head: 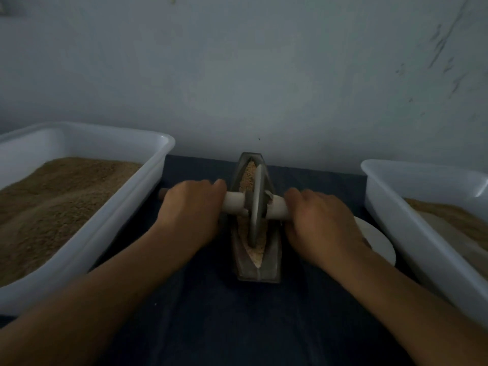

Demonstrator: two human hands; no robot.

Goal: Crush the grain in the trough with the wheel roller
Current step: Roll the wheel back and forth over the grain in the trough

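A narrow boat-shaped metal trough point(272, 256) lies lengthwise in the middle of the dark cloth, and pale grain point(248, 174) fills its groove. The wheel roller point(255, 207), a thin grey disc on a pale wooden axle, stands upright in the groove near the trough's middle. My left hand point(191, 207) grips the axle to the left of the disc. My right hand point(320, 220) grips the axle to its right. The hands hide most of the axle ends; a brown tip shows at the far left.
A large white tub point(111, 223) heaped with brown grain stands at the left. A second white tub point(412, 228) with some grain stands at the right. A white plate point(380, 244) lies partly under my right hand. A pale wall rises right behind the trough.
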